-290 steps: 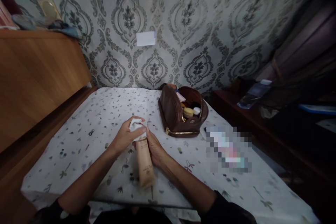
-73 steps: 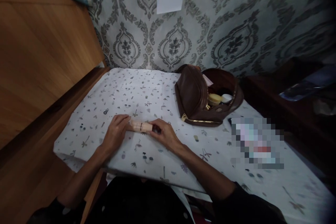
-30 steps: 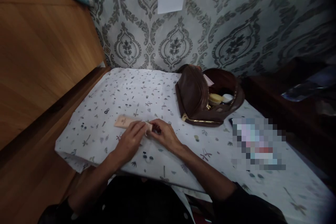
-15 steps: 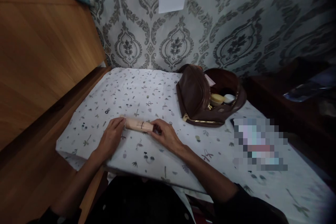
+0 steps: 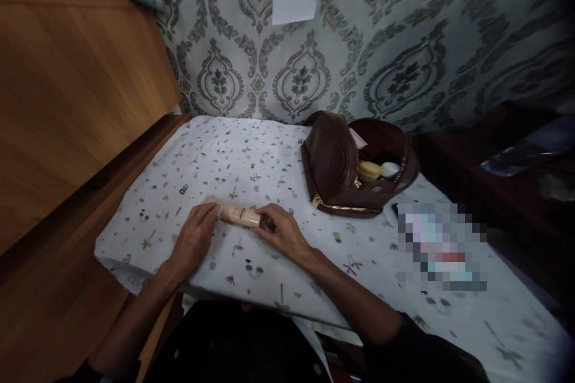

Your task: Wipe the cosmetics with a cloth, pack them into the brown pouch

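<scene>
While the forearms reach in over the near edge of the cloth-covered desk [image 5: 215,161], the left hand [image 5: 194,239] is curled nearly closed around the left part of a beige tube [image 5: 240,216], and the right hand [image 5: 287,233] pinches its dark cap end [image 5: 268,224] between thumb and fingers. The tube lies roughly crosswise, low over the near part of the desk. It looks light, with a soft, smooth body that would dent under a hard squeeze and could slip; the firmer cap end seems the surer hold, with light support along the body. A scrap of something pale [image 5: 220,210] shows at the left fingertips, too blurred to name. The fingers hide part of the cap, and the tube's far left end is smeared; its print is unreadable. To the right, a flat item [image 5: 442,245] is pixelated beyond recognition. Farther back, an open brown bag [image 5: 330,155] shows a yellow lid [image 5: 369,172] and a white lid [image 5: 390,169], its depths lost in shadow.
</scene>
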Available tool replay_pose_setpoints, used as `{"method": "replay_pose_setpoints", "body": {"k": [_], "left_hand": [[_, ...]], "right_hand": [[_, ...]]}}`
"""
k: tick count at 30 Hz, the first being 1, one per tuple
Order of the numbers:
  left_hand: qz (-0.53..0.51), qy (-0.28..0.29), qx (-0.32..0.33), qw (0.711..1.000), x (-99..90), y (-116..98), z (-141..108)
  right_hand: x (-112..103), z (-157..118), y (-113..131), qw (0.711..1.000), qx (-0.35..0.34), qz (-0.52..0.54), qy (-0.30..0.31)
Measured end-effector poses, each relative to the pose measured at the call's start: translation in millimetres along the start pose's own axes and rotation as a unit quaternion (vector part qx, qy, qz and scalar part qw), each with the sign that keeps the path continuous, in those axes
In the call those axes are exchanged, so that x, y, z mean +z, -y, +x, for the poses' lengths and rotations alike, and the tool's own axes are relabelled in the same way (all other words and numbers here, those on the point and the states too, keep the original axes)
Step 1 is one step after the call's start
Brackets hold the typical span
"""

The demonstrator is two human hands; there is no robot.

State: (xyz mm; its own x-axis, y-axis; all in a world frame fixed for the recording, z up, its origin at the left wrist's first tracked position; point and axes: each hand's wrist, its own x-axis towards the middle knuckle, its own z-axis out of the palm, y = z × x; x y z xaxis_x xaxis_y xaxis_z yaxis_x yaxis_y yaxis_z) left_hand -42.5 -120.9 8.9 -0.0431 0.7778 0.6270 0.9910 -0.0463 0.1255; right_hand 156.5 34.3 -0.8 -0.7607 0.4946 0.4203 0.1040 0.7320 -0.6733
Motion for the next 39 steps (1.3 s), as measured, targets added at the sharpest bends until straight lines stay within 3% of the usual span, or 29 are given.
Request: {"method": "replay_pose_setpoints", "body": {"k": [2, 5, 8, 19, 23, 26, 30, 34, 36, 39], "left_hand": [[-0.036, -0.005, 0.046, 0.998, 3.7, -24.6, 4.6], [-0.06, 0.03, 0.101, 0.993, 12.1, -52.6, 8.5], [-0.059, 0.042, 0.104, 0.992, 17.9, -56.5, 8.7], [0.008, 0.021, -0.03, 0.999, 3.2, 24.7, -5.8], [0.012, 0.006, -0.044, 0.999, 2.5, 37.4, -7.3], [0.006, -0.024, -0.022, 0.999, 0.7, 26.2, -2.0], [-0.044, -0.058, 0.048, 0.996, 2.9, -15.2, 7.7], [-0.077, 0.0, 0.138, 0.987, 15.5, -53.8, 11.5], [-0.075, 0.014, 0.146, 0.986, 21.2, -59.5, 11.7], [-0.059, 0.019, 0.119, 0.991, 23.3, -48.9, 10.8]], "right_hand": [[0.5, -0.4, 0.9, 1.0, -0.003, 0.001, -0.004], [1.7, -0.7, 0.9, 1.0, -0.005, 0.002, -0.008], [2.4, -0.4, 0.4, 1.0, 0.004, -0.004, -0.003], [2.5, 0.4, -1.0, 0.998, 0.059, -0.006, 0.013], [1.2, 1.0, 1.0, 0.998, 0.067, 0.005, 0.012], [0.0, 1.9, 3.1, 0.996, 0.086, 0.016, 0.012], [-1.0, 2.8, 5.9, 0.994, 0.101, 0.044, 0.01], [-0.9, 2.8, 6.6, 0.992, 0.095, 0.084, 0.008], [-0.7, 2.8, 6.5, 0.991, 0.097, 0.095, 0.009], [-0.8, 2.8, 6.6, 0.99, 0.107, 0.092, 0.012]]}}
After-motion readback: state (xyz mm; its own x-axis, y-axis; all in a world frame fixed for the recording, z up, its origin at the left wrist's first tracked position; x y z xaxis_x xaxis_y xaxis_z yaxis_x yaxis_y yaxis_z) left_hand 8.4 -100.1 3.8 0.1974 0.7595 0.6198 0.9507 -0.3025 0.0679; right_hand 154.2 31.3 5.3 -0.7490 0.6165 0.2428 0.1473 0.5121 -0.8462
